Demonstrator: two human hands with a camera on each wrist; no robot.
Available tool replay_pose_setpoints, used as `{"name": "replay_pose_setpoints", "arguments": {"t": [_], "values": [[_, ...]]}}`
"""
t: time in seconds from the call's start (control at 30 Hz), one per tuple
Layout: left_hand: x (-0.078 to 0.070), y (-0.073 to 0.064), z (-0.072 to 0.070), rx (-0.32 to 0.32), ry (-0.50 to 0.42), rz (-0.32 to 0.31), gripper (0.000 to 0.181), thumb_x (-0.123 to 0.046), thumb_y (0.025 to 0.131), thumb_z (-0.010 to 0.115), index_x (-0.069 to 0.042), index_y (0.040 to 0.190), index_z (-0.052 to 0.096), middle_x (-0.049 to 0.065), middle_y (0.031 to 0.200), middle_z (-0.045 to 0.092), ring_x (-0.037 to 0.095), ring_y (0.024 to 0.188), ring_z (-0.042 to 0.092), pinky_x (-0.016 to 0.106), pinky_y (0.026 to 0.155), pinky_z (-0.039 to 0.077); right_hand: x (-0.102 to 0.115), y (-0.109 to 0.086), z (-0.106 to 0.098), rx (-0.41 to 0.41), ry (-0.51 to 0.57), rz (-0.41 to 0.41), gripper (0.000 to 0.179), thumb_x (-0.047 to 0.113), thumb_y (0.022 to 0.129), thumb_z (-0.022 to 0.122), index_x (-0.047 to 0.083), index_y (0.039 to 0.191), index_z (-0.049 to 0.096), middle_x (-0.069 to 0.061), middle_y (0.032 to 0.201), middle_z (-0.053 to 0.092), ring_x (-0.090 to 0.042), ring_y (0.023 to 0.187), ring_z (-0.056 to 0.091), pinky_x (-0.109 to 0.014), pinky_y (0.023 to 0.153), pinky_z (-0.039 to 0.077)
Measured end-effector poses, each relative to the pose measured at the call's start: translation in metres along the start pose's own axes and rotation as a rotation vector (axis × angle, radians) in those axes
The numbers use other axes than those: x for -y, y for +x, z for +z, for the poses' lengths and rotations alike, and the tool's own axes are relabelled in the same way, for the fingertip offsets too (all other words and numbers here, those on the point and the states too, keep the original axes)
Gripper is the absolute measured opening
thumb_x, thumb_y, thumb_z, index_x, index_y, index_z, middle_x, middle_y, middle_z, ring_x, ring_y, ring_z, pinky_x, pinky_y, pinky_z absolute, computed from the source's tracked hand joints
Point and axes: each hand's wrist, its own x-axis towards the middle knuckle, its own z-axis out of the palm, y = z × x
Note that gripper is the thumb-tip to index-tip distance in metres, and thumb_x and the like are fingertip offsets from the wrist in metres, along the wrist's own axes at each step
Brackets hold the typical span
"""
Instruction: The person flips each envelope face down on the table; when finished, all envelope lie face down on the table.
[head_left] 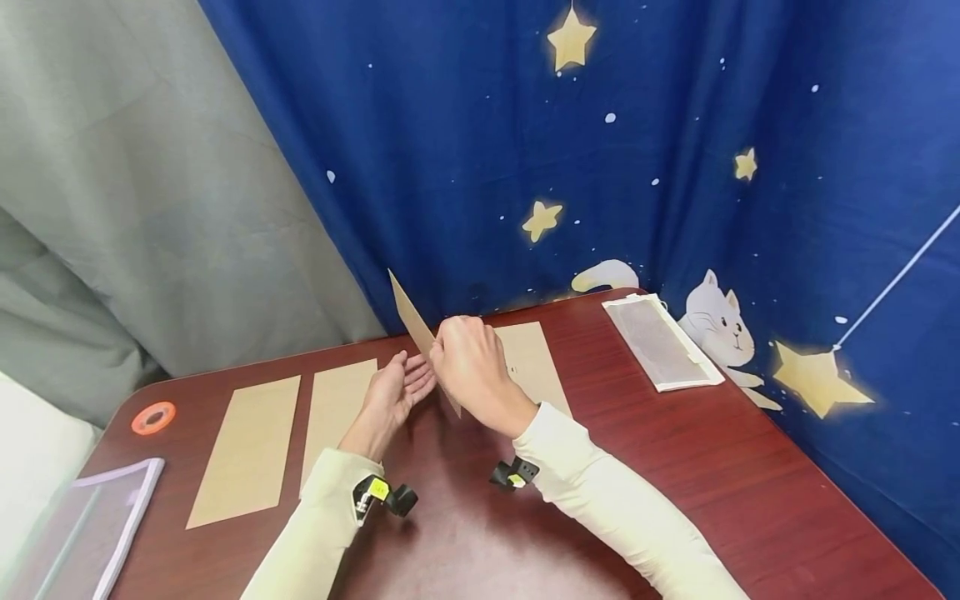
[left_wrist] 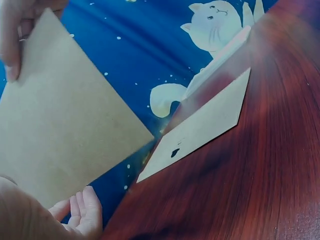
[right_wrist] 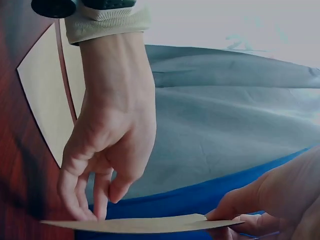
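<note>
A brown kraft-paper sheet (head_left: 411,315) stands tilted on edge above the table. My right hand (head_left: 476,371) pinches its right side between thumb and fingers. Palm up, my left hand (head_left: 390,392) is just left of the sheet, its fingers loosely extended. In the left wrist view the plain face of the sheet (left_wrist: 70,115) shows, with the left fingertips at its lower edge. The right wrist view has the sheet (right_wrist: 135,226) nearly edge-on, left fingertips (right_wrist: 90,216) right at it. Behind the right hand lies another brown sheet (head_left: 532,354) with a small dark mark.
Two more brown sheets (head_left: 247,450) lie side by side on the left of the red-brown table (head_left: 750,500). An orange ring-shaped roll (head_left: 168,411) and a clear lilac-edged pouch (head_left: 142,517) are farther left. A white-edged mesh pouch (head_left: 660,342) lies back right, by the blue curtain.
</note>
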Motion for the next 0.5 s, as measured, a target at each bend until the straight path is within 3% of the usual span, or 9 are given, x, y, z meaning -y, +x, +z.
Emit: {"name": "replay_pose_setpoints", "arguments": {"t": [0.1, 0.23, 0.4, 0.5], "values": [[-0.001, 0.0, -0.003, -0.021, 0.013, 0.01, 0.047, -0.028, 0.111, 0.034, 0.003, 0.144, 0.047, 0.012, 0.119, 0.062, 0.012, 0.097, 0.062, 0.023, 0.091, 0.059, -0.004, 0.001, -0.002, -0.001, 0.039, 0.0, 0.014, 0.008, 0.091, 0.068, 0.01, 0.079, 0.076, -0.006, 0.082, 0.073, -0.027, 0.08, 0.072, -0.038, 0.066, 0.06], [-0.002, -0.003, -0.007, -0.013, 0.018, 0.049, 0.032, -0.01, 0.107, 0.045, 0.001, 0.136, 0.052, -0.003, 0.082, 0.065, 0.006, 0.076, 0.063, 0.018, 0.076, 0.06, -0.011, 0.001, -0.003, 0.0, 0.07, -0.023, 0.009, 0.004, 0.092, 0.069, 0.004, 0.095, 0.078, -0.011, 0.088, 0.073, -0.027, 0.085, 0.071, -0.039, 0.072, 0.061], [-0.005, -0.008, -0.014, 0.026, 0.079, 0.106, 0.047, 0.004, 0.101, 0.052, 0.003, 0.147, 0.045, -0.009, 0.08, 0.065, 0.002, 0.075, 0.063, 0.016, 0.077, 0.058, -0.022, 0.002, -0.004, 0.038, 0.119, -0.018, 0.038, -0.001, 0.091, 0.068, 0.001, 0.13, 0.067, -0.012, 0.09, 0.07, -0.027, 0.084, 0.068, -0.035, 0.069, 0.06], [-0.01, -0.011, -0.018, 0.007, 0.089, 0.124, 0.05, 0.004, 0.099, 0.057, 0.002, 0.148, 0.047, -0.009, 0.084, 0.066, 0.001, 0.077, 0.064, 0.016, 0.078, 0.059, -0.03, 0.003, -0.002, 0.084, 0.164, -0.001, 0.043, -0.002, 0.092, 0.065, 0.002, 0.135, 0.063, -0.012, 0.085, 0.066, -0.024, 0.08, 0.062, -0.032, 0.065, 0.054]]}}
